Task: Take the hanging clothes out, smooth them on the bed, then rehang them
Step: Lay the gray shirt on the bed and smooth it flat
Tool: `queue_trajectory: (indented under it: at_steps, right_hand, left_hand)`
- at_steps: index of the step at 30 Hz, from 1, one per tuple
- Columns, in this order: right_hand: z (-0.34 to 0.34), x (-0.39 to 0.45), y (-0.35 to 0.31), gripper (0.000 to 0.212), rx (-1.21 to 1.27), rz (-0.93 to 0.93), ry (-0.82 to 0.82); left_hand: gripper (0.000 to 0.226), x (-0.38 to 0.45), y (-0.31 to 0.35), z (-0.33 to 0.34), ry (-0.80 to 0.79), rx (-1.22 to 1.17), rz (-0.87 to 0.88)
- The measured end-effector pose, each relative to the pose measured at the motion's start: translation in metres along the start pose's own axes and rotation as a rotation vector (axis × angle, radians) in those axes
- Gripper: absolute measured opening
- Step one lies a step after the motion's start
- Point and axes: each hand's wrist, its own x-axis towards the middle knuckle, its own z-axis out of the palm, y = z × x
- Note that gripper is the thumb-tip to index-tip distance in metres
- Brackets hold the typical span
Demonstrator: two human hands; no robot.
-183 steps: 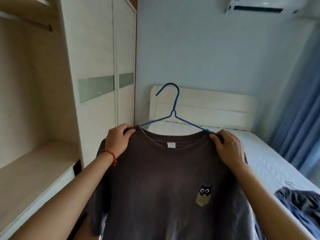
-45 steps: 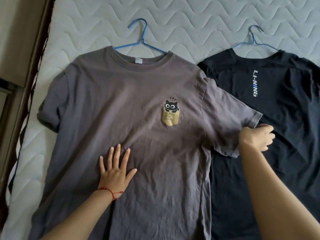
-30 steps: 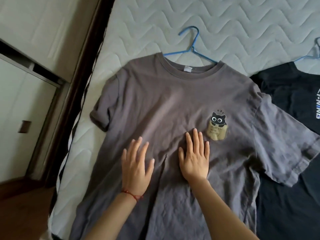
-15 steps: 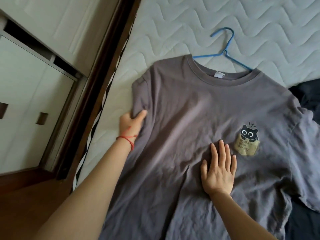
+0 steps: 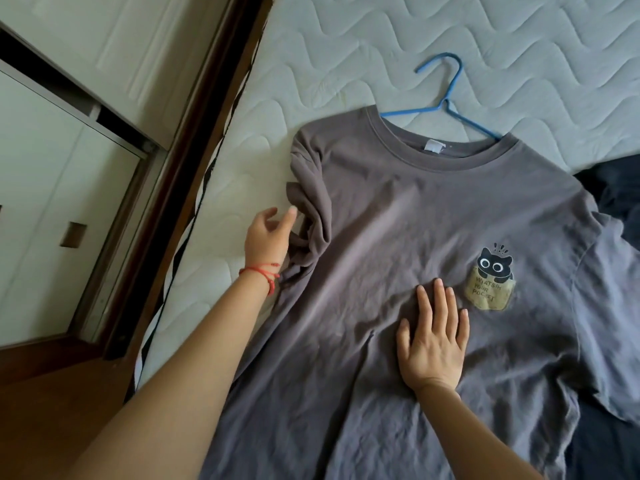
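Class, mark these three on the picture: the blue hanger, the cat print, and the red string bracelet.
blue hanger [image 5: 450,85], head view, on its hook stem.
cat print [image 5: 491,284], head view, between cat and pocket.
red string bracelet [image 5: 260,270], head view, on the strand across the wrist.

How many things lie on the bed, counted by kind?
Grey T-shirt: 1
Dark garment, only partly in view: 1
Blue hanger: 1
Total: 3

2 hands [image 5: 268,237] [image 5: 433,336], 1 grey tee [image 5: 398,237], 1 blue hanger [image 5: 446,98], 1 dark garment [image 5: 616,188], 1 red wrist string [image 5: 261,271].
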Motion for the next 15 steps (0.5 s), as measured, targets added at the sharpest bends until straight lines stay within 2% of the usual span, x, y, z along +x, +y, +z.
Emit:
queue_trajectory:
  at_steps: [2, 7, 11, 15]
  right_hand:
    - [0.000, 0.000, 0.000, 0.059, 0.001, 0.001, -0.002]
    - [0.000, 0.000, 0.000, 0.058, 0.004, -0.004, -0.002]
    - [0.000, -0.001, 0.000, 0.059, 0.012, -0.004, -0.005]
    - [-0.001, 0.000, 0.000, 0.058, 0.007, -0.004, -0.008]
  left_hand:
    - [0.040, 0.007, 0.008, 0.008, -0.108, 0.012, 0.000]
    - [0.040, 0.010, 0.012, 0.018, -0.205, 0.338, 0.132]
    - [0.024, 0.004, 0.005, 0.010, -0.095, 0.422, 0.241]
    - [0.022, 0.000, -0.010, -0.007, 0.033, 0.381, 0.264]
